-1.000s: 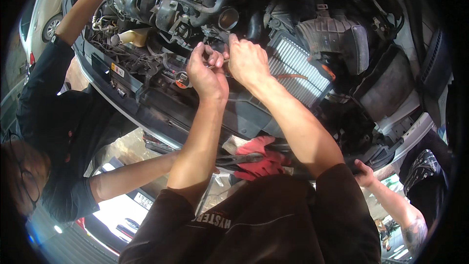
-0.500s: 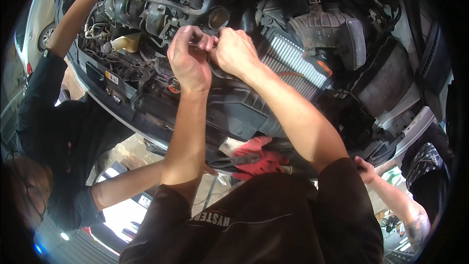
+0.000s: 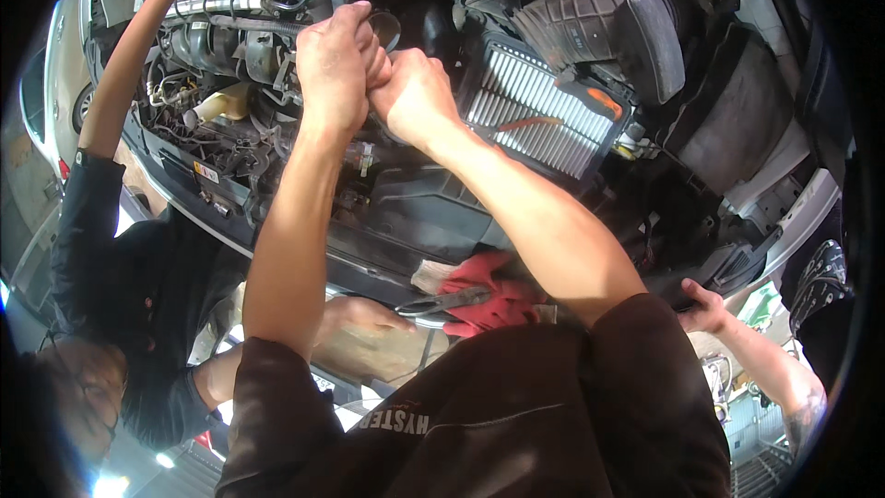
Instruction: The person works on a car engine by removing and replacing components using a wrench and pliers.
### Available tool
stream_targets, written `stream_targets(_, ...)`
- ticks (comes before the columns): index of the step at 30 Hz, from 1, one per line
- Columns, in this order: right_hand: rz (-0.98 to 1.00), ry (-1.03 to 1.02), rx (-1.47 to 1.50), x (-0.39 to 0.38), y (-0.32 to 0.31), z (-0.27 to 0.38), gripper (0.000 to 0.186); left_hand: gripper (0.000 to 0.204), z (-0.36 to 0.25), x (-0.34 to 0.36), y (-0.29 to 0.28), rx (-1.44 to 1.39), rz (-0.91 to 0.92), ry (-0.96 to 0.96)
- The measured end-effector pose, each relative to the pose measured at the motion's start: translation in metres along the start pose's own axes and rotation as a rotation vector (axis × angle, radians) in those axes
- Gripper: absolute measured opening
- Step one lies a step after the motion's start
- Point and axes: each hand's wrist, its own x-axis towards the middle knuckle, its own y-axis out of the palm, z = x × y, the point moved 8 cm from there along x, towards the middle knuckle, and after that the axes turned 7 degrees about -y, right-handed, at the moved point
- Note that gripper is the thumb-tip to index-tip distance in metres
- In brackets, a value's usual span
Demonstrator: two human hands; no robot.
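My left hand (image 3: 334, 69) and my right hand (image 3: 413, 100) meet over the engine bay, knuckles touching. The left is curled into a fist, with its thumb side up. My right fingers are bent in against it. Whatever lies between them is hidden. Just beyond them is a round metal-rimmed opening (image 3: 385, 29). To their right sits a pleated panel air filter (image 3: 516, 97) in a dark frame, with a thin brownish strip (image 3: 530, 124) across it. A tool with an orange and black handle (image 3: 597, 101) lies at the filter's far right edge.
A red glove (image 3: 498, 300) and dark-handled pliers (image 3: 447, 301) lie on the front edge. A ribbed black intake duct (image 3: 590, 23) stands behind the filter. A co-worker's arm (image 3: 124, 65) reaches in at left; another person's hand (image 3: 705, 307) rests at right.
My left fingers have curled from a loose pinch into a fist. Both hands have shifted slightly up and left in the picture, and the view has shifted too. The co-worker's lower arm has moved.
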Motion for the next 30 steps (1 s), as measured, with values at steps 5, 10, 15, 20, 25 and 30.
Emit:
stream_targets(5, 0.074, -0.108, -0.198, -0.003, -0.005, -0.002, 0.025, 0.041, 0.005, -0.021, 0.002, -0.072, -0.01, 0.137)
stream_targets(10, -0.026, -0.375, -0.349, -0.018, -0.03, 0.022, 0.028, 0.034, 0.016, -0.061, -0.004, -0.154, 0.046, 0.295)
stream_targets(15, -0.079, -0.499, -0.455, 0.004, -0.04, 0.031, 0.023, 0.03, 0.029, -0.039, -0.01, -0.434, 0.014, 0.255)
stream_targets(20, -0.024, -0.566, -0.502, 0.012, -0.036, 0.036, 0.023, 0.029, 0.038, -0.026, -0.016, -0.573, 0.02, 0.217)
stream_targets(25, 0.013, -0.627, -0.61, 0.022, -0.039, 0.037, 0.023, 0.027, 0.051, -0.022, -0.022, -0.635, 0.031, 0.177)
stream_targets(30, 0.111, -0.769, -0.739, 0.032, -0.049, 0.044, 0.021, 0.023, 0.07, -0.022, -0.016, -0.727, -0.102, 0.134)
